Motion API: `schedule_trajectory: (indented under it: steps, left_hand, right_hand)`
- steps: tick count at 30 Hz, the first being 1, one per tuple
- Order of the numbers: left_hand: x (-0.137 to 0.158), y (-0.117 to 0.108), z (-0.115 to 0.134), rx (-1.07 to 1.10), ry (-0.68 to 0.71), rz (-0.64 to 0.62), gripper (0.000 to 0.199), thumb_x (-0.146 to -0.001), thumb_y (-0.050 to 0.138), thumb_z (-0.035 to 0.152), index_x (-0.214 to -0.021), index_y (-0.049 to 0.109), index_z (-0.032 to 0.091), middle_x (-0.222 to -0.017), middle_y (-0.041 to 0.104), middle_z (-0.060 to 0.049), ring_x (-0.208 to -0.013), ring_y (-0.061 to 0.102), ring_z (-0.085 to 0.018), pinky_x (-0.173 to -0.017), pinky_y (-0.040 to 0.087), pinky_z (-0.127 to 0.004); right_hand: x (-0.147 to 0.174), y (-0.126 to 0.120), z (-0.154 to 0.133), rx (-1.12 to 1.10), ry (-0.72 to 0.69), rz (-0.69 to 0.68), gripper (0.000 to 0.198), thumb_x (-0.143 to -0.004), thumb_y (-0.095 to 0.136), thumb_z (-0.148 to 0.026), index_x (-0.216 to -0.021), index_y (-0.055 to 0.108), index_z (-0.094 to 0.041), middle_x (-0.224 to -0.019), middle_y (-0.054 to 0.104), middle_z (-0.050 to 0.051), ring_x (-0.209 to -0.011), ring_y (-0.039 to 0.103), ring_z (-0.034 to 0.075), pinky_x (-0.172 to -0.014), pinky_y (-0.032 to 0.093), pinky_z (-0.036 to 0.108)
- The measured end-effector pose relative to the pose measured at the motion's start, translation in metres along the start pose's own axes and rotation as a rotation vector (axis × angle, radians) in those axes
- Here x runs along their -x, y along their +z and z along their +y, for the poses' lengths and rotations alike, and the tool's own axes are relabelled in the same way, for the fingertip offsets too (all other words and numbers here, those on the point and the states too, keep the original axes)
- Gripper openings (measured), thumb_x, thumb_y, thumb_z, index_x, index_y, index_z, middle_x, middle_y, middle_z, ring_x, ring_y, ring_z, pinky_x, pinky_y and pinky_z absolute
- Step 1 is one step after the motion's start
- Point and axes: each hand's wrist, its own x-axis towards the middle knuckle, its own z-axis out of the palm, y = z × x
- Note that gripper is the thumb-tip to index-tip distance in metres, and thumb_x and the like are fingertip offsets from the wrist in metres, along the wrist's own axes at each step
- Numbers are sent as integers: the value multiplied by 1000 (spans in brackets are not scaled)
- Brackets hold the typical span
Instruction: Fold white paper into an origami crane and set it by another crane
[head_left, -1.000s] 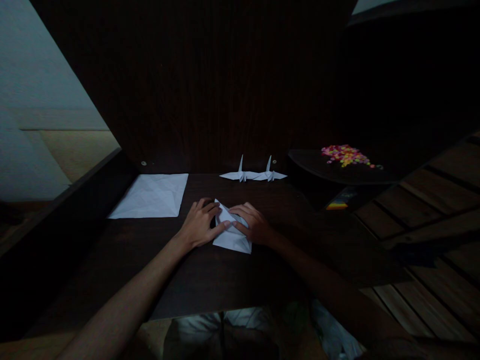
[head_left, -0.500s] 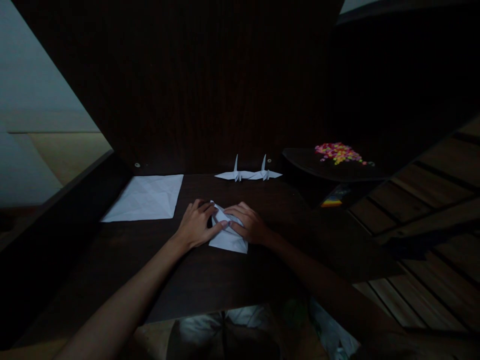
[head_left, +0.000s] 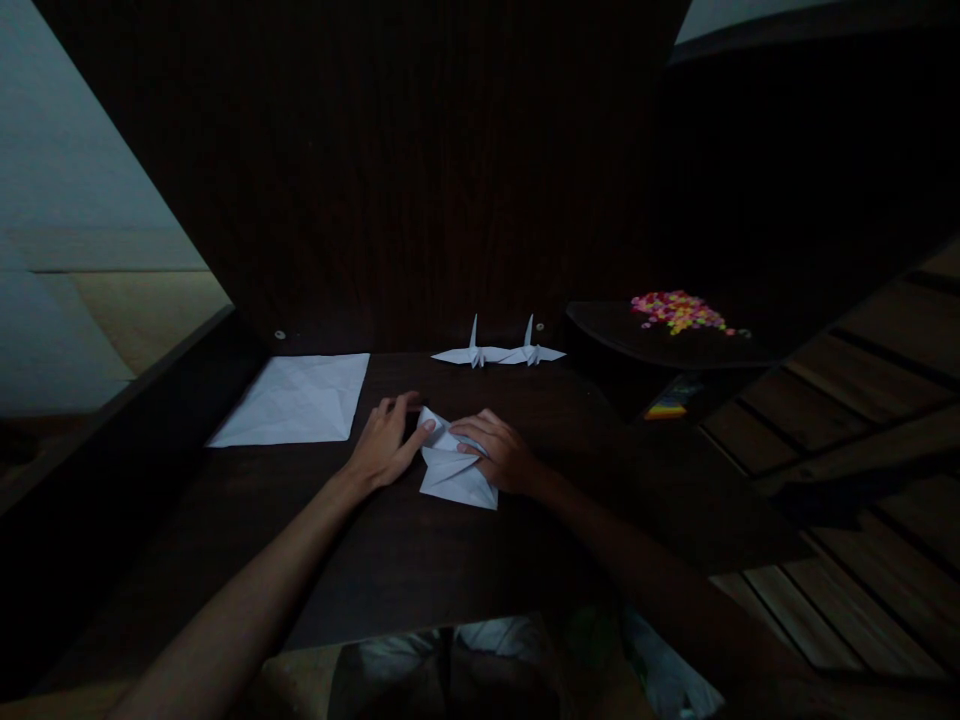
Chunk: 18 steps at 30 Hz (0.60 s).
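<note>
A partly folded sheet of white paper point(head_left: 457, 486) lies on the dark tabletop in front of me, with a raised layer across its middle. My right hand point(head_left: 499, 452) rests over its right side, fingers on the upper layer and thumb by the fold, holding it. On the other side is my left hand point(head_left: 388, 442), open, its thumb tip at the paper's upper left part and its fingers spread off to the left. Behind the hands, two joined white origami cranes point(head_left: 501, 354) stand against the back panel.
To the left lies a large creased white sheet point(head_left: 296, 402). A pile of small colourful pieces point(head_left: 682, 312) sits on a rounded dark shelf point(head_left: 600, 322) at the right. A raised side board point(head_left: 135, 390) bounds the tabletop's left.
My left hand has drawn back left from the middle of the folded paper, its fingers opening. More of the paper's upper fold shows. The right hand stays on the paper.
</note>
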Motion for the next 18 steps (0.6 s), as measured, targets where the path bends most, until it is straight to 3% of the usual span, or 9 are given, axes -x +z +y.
schedule_trajectory:
  steps: [5,13,18]
  left_hand:
    - [1,2,-2,-16,-41,32,60,-89,45,51,-135,37,13,-125,53,-15,-115,49,-30,-99,39,-46]
    - [-1,3,0,-92,98,29,40,-92,43,46,-111,59,15,-117,60,-11,-110,47,-30,-98,39,-46]
    - [0,4,0,-75,62,44,48,-92,43,48,-122,54,13,-119,60,-13,-111,47,-30,-97,41,-46]
  right_hand:
    - [0,-1,-1,2,-5,11,30,-96,40,-26,-114,62,-15,-116,64,9,-97,55,23,-90,45,41]
    - [2,2,2,16,-18,31,31,-95,43,-27,-112,65,-13,-117,65,12,-98,55,23,-88,46,41]
    - [4,4,4,27,-31,21,30,-91,45,-20,-113,66,-13,-123,63,11,-97,53,23,-86,46,41]
